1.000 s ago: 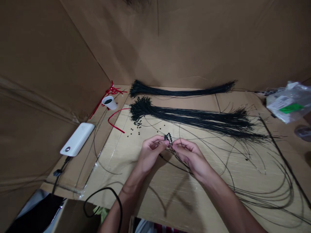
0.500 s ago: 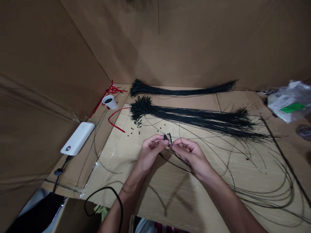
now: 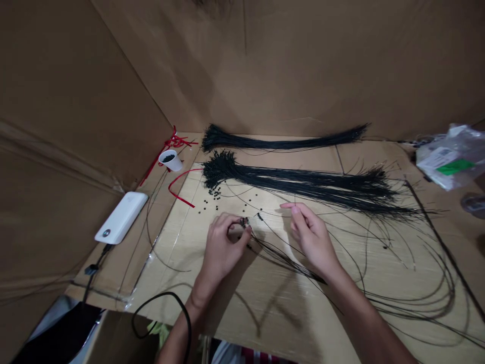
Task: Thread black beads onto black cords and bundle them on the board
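Just in front of the large cord bundle (image 3: 299, 183), the left hand (image 3: 222, 245) pinched the loose cords (image 3: 278, 258) at their beaded ends (image 3: 244, 221), judged light, limp and best gripped there, while the right hand (image 3: 311, 233) hovered open, holding nothing.

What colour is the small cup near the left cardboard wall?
White. The small plastic cup shows best in the head view.

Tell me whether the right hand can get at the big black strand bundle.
Likely yes: the right hand is open and seems empty, and the bundle lies uncovered just beyond its fingertips, only loose strands between.
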`<state>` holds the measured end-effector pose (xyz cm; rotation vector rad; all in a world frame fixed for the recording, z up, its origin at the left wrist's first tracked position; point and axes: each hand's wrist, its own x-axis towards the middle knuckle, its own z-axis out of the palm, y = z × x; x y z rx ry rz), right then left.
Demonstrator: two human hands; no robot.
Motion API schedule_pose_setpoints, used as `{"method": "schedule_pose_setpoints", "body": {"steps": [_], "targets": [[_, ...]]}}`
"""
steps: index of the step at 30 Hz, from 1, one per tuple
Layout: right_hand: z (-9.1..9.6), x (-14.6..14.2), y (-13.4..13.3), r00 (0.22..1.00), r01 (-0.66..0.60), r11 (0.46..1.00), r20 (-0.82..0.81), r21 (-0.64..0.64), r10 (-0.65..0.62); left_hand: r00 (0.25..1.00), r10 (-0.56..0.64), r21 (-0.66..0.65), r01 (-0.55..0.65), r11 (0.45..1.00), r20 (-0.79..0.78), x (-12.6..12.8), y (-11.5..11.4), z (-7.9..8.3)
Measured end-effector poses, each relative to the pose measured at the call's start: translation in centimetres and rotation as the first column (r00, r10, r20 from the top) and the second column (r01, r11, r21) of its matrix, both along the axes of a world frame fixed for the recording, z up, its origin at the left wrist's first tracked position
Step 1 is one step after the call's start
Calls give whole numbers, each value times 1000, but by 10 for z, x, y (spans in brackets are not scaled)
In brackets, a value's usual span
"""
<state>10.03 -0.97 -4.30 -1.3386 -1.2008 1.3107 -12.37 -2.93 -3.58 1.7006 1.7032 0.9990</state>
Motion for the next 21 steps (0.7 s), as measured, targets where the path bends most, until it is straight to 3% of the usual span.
{"method": "schedule_pose_setpoints", "body": {"steps": [2,4,7,10,13,15,18,21], "targets": [[2,0,0,999,20,1000,-30,0,-20,984,57,60,-47,997,-168,1,2,0],[4,-1,0,999,18,1000,-28,10,-18,965,44,121,-12,993,-260,3,7,1],[6,0,1,999,32,999,7,32,-32,926,-163,169,231,958,-340,7,22,4],[7,3,1,996,44,998,70,53,-47,803,-354,117,458,881,-479,8,42,5],[11,5,2,997,34,997,64,67,-38,660,-443,36,580,814,-606,7,57,7],[15,7,3,1000,28,998,9,48,-29,612,-459,24,616,788,-644,6,62,8],[22,11,4,995,75,997,-68,25,-73,615,-443,61,625,778,-652,7,60,14],[30,21,5,991,122,990,-66,64,-118,711,-446,135,599,790,-543,8,56,26]]}}
